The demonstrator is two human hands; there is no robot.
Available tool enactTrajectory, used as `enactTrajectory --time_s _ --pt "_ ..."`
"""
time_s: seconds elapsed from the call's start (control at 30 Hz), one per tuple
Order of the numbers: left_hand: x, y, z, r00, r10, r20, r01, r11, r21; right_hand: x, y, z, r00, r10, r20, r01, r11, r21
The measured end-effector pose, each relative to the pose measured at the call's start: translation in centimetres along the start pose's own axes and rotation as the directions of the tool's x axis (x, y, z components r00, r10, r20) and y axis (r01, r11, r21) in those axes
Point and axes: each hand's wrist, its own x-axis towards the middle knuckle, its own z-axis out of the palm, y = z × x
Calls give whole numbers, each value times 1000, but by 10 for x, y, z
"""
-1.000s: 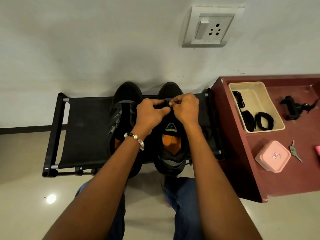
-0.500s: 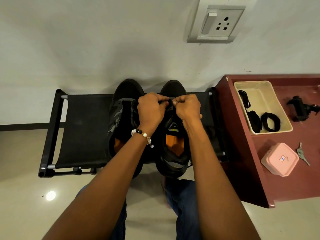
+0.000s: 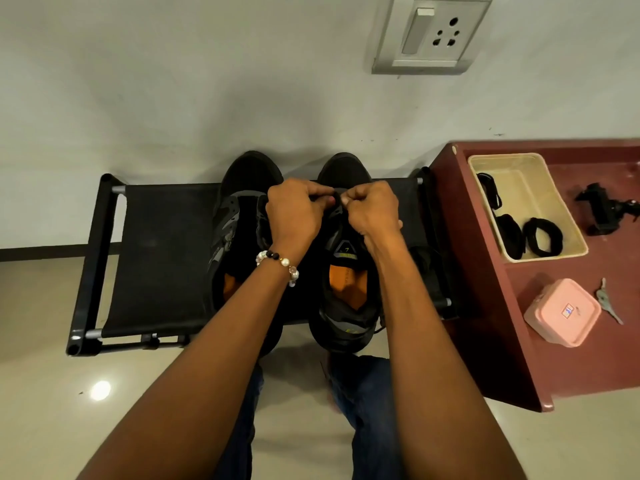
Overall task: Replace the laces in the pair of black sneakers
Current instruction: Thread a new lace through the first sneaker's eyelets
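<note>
Both grips curl tight over the right sneaker (image 3: pixel 346 271): left hand (image 3: pixel 294 213) and right hand (image 3: pixel 372 211) pinch a black lace (image 3: pixel 337 197) between their fingertips near its toe. That sneaker stands beside the left sneaker (image 3: pixel 239 216) on the black bench (image 3: pixel 162 251). More black laces (image 3: pixel 540 237) lie in a beige tray (image 3: pixel 526 168) on the maroon cabinet (image 3: pixel 540 341).

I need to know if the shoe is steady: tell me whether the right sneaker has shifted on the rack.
No. The right sneaker sits in the same spot against the rack; only the camera has moved.
</note>
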Motion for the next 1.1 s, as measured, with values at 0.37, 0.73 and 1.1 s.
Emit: enactTrajectory --time_s 0.37,0.73,1.1 --pt "1 2 3 998 -43 -39 42 999 -34 -1 -5 -8 997 -78 3 78 995 -66" --pt "4 1 -3 999 30 30 -31 999 42 -13 -4 -2 995 -14 -101 25 994 103" --pt "1 11 -1 994 111 -9 -105 962 251 -14 -8 -13 998 -56 -11 57 997 42"
